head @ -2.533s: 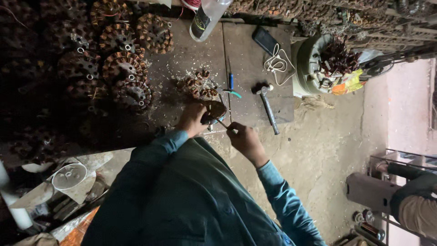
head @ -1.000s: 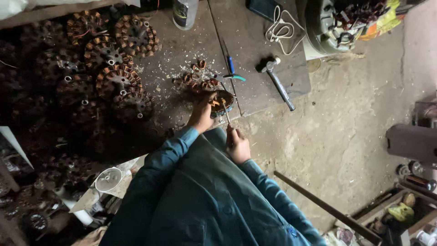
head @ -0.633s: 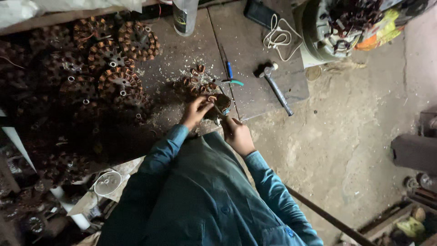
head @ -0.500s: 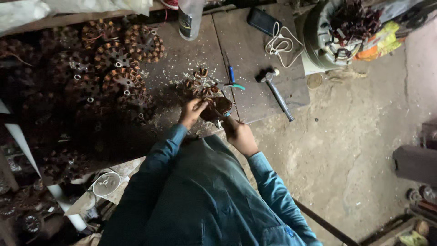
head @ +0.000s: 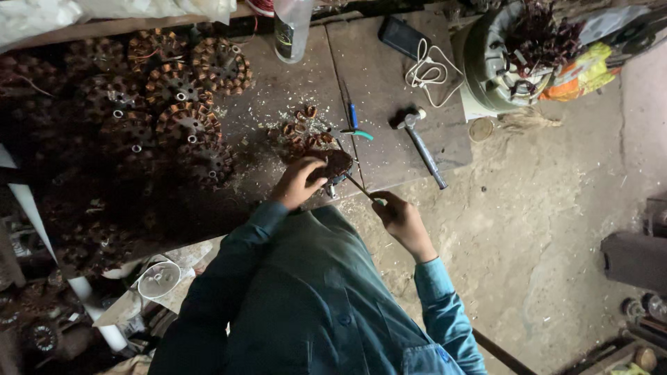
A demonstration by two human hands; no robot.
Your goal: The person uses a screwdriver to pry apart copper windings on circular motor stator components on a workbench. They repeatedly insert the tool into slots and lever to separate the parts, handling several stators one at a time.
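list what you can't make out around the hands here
Head view:
- Left hand covers most of the dark wound part; its shape is unclear.
- Tool tip from the right hand: too thin to identify.
- Bottle: top cut off by the frame edge.

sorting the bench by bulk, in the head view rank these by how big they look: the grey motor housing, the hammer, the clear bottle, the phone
1. grey motor housing
2. hammer
3. clear bottle, cut off by the frame edge, so its rank is unsure
4. phone
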